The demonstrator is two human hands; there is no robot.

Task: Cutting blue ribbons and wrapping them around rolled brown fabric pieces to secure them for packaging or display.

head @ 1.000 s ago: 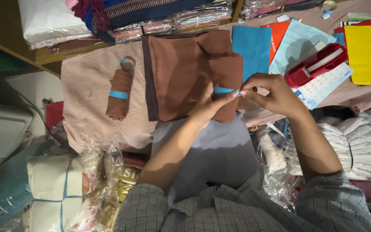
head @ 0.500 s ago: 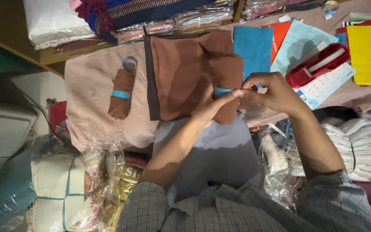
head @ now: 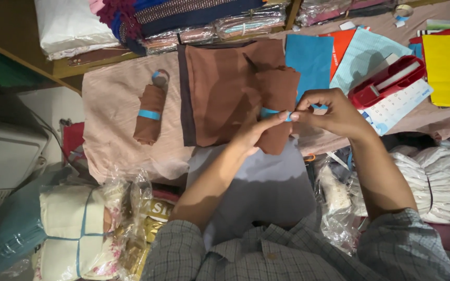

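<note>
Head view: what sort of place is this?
Probably a cloth shop or garment packing bench. Folded fabrics in clear wrappers line the shelf, a rolled brown cloth with a blue band lies on the table, and both hands work a blue band around another brown cloth.

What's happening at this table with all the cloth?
A person is working on a rolled piece of brown cloth at the near edge of the table. The left hand and right hand meet at a blue band around the roll, pinching it between the fingertips. Another brown roll, already wearing a blue band, lies to the left on the pink cloth. A flat brown cloth is spread between them.
</note>
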